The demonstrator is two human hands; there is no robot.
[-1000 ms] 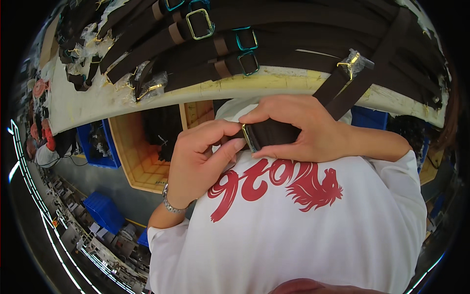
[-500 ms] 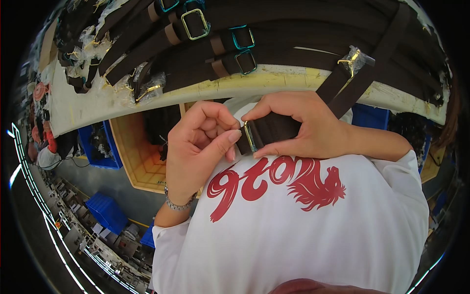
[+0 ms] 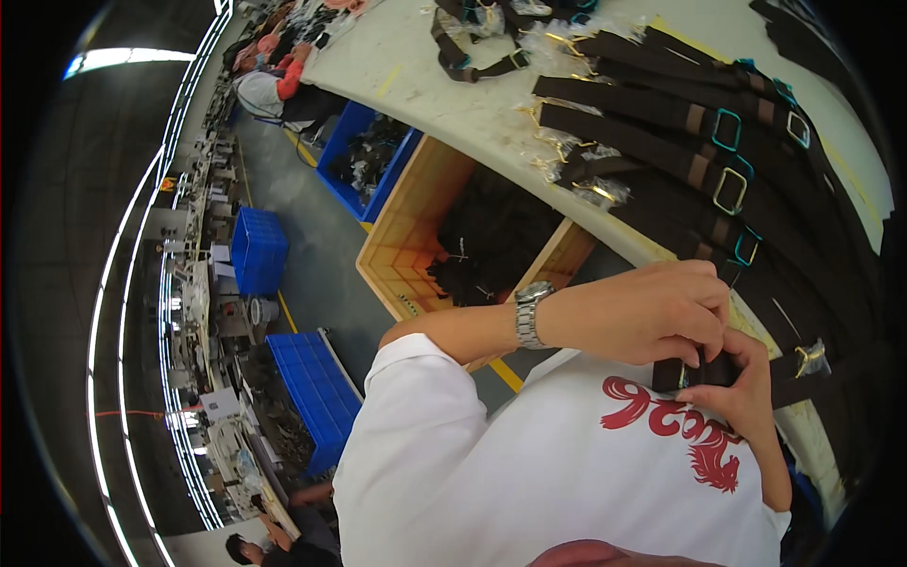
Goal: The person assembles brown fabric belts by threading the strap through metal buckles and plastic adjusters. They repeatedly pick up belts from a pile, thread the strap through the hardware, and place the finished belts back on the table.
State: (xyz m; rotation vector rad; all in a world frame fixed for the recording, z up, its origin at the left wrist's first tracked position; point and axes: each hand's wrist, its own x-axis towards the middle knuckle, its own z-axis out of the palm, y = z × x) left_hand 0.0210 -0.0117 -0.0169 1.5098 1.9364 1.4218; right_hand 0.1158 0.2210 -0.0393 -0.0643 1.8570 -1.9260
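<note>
In front of my white shirt, both hands work on a dark brown strap [image 3: 669, 375] fitted with a slim metal buckle [image 3: 685, 375]. My right hand [image 3: 744, 395] is closed round the strap, its thumb along the lower edge beside the buckle. From above, my left hand [image 3: 647, 312], with a metal watch at the wrist, reaches across; its bent fingers pinch the strap at the buckle and partly cover it. Beyond them, more dark brown straps [image 3: 605, 135] lie spread over the table, with buckles such as a gold one [image 3: 730, 192]. A plastic-wrapped gold clasp [image 3: 811, 359] sits near my right hand.
The pale table [image 3: 416, 66] has its edge just beyond my hands. Below it stand a wooden box [image 3: 389, 265] holding dark material and a blue crate [image 3: 331, 156]. More blue crates [image 3: 260, 253] stand on the floor. Another person [image 3: 269, 93] sits at the far left.
The view has swung left, so hands and straps now appear farther right. My left hand has moved from beside the strap's end to over the buckle; the right still grips the strap.
</note>
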